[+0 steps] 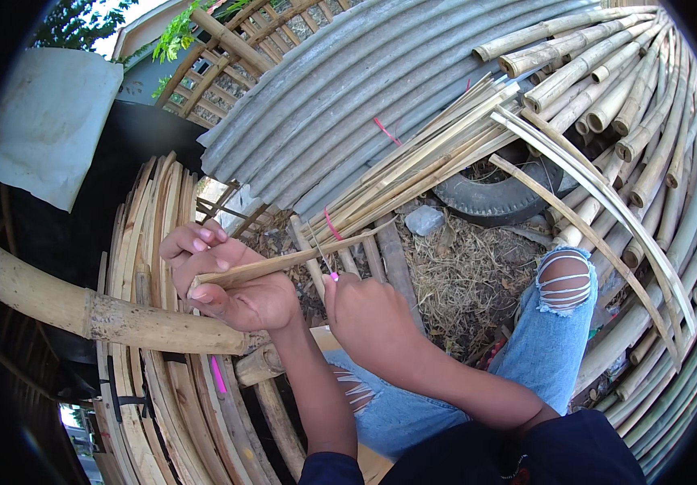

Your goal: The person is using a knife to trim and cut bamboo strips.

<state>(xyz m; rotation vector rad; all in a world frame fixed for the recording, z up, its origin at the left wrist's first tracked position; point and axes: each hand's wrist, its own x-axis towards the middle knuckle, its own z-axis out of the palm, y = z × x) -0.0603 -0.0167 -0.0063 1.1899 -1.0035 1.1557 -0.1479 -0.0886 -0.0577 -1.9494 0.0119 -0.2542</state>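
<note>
My left hand (239, 283) is turned palm up, with its fingers curled and thumb bent round one end of a split bamboo strip (284, 263). The strip lies across that palm and runs rightward to a thin tip over the ground. My right hand (371, 322) is closed in a fist round the handle of a knife, mostly hidden, with a bit of pink at its top. Its thin blade (321, 246), seen nearly edge-on, points up and meets the strip, just right of my left hand.
A bundle of bamboo strips (413, 174) with pink ties leans ahead, by corrugated metal sheets (308, 105). Bamboo poles (648, 145) are stacked at right, near an old tyre (490, 198). Left are long slats (150, 242) and a thick bamboo rail (146, 319). My jeans-clad knee (563, 279) is right.
</note>
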